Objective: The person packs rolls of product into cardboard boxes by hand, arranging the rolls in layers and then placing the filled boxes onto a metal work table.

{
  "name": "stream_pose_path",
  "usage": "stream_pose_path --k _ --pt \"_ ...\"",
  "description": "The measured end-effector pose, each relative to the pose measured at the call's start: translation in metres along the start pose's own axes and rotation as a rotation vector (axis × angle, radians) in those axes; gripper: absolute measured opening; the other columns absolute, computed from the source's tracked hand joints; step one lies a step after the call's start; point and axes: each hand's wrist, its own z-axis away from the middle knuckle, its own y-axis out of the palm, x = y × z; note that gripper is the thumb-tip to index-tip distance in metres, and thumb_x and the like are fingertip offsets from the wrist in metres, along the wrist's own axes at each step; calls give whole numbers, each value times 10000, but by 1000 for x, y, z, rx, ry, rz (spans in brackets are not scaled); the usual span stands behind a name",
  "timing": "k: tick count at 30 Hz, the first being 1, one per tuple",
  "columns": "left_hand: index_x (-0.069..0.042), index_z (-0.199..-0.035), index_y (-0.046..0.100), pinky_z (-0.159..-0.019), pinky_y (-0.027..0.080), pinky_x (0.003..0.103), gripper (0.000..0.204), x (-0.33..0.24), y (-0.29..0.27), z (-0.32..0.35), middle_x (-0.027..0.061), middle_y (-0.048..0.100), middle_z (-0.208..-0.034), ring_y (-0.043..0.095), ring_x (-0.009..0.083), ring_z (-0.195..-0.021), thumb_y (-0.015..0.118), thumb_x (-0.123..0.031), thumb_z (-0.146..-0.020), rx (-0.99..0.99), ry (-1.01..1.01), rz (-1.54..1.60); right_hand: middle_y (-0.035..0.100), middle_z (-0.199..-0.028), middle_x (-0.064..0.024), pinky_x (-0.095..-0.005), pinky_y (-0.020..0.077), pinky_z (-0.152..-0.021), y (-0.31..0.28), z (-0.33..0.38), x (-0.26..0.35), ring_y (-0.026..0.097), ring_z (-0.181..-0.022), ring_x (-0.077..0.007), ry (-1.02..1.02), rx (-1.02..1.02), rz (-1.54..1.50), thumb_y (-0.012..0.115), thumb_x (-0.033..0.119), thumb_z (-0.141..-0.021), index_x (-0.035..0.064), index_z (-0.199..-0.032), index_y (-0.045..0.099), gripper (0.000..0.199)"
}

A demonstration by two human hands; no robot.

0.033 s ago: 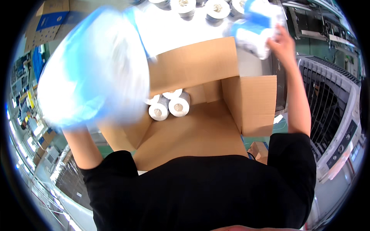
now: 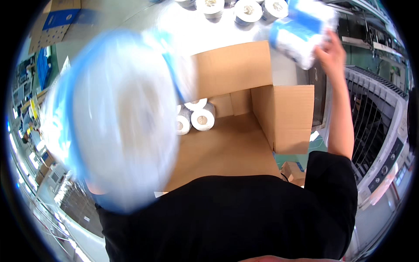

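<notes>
A large white and blue plastic-wrapped roll [image 2: 126, 105], blurred by motion, is held up close on the left. Behind it my left forearm [image 2: 95, 187] barely shows, and my left hand with its fingers is hidden. Up at the right, my right hand [image 2: 332, 52] is closed around the side of a smaller-looking white and blue plastic-wrapped package [image 2: 301, 32]. Between my arms stands an open cardboard box [image 2: 227, 144]. Several white-ended rolls [image 2: 203, 119] lie in its far left part, some of them covered from sight by the large wrapped roll.
More rolls [image 2: 248, 11] stand on a bright white surface beyond the box. A side flap [image 2: 293, 120] juts out at the box's right. Farther right is a grey slatted machine [image 2: 375, 122]. Another cardboard box [image 2: 54, 24] sits at the far left.
The large wrapped roll has come nearer and lower, toward the right, covering my left forearm and more of the box. My right hand with its package has shifted slightly right.
</notes>
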Motion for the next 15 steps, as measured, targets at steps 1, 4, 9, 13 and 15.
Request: stream_pose_path --k 1,4,9,13,15 --pt "-32 -1138 589 -811 472 341 401 24 12 0 129 593 -998 583 225 -920 639 -187 -771 163 -35 -23 651 -914 -94 -240 476 -709 -38 24 25 602 -794 -141 -111 -141 -105 612 14 -747 -30 -1332 377 633" --pt "-58 -1172 571 -842 459 381 474 58 106 21 162 583 -996 567 262 -969 668 -245 -747 395 -28 -381 544 -1193 -193 -338 482 -880 -53 65 94 574 -1042 -240 -444 -167 -155 680 -10 -760 -75 -1291 374 617" --pt "-78 -1153 577 -855 432 396 471 211 199 -11 166 549 -1048 511 296 -1030 662 -269 -731 469 145 -941 643 -866 -117 -333 524 -697 -14 144 160 651 -810 -285 -884 635 206 685 187 -762 -4 -1211 430 551" --pt "-83 -1097 601 -845 407 380 404 383 210 -22 144 511 -1118 450 309 -1069 628 -249 -730 -3 570 -852 594 -721 -109 -285 512 -532 45 205 135 614 -627 -207 -834 979 915 652 105 -682 -63 -1223 396 622" --pt "-128 -1041 650 -825 389 367 300 295 192 -9 98 484 -1094 440 267 -1057 580 -235 -770 569 297 -1480 611 -704 -92 -293 500 -476 84 216 92 623 -587 -174 -602 828 1097 645 140 -707 -90 -1218 379 621"
